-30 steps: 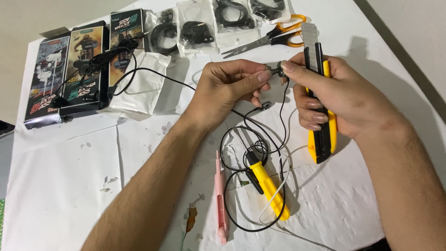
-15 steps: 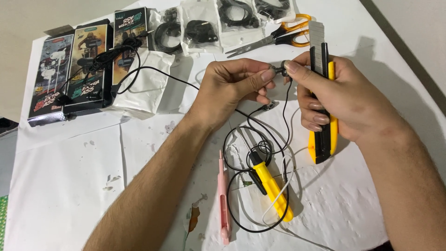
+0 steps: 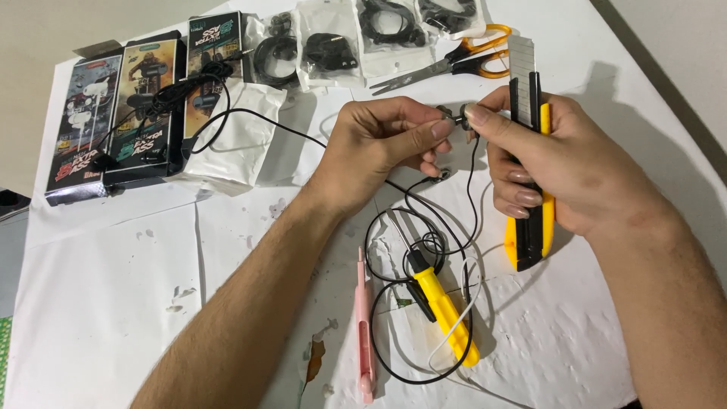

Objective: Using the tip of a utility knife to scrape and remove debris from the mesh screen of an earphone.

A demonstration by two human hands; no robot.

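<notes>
Nearest me a yellow-handled screwdriver lies on the coiled thin black earphone cable. Farther, my left hand pinches the small dark earbud; my right hand grips a yellow-black utility knife, thumb touching the earbud. I fear the bare blade may slip and nick the cable or a finger.

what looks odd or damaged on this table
The white paper cover is stained and scuffed, with a brown blotch near the pink tool. The utility knife in the right hand has its blade extended close to the fingers.

Repair bench: screwdriver, scissors, earphone packs
</notes>
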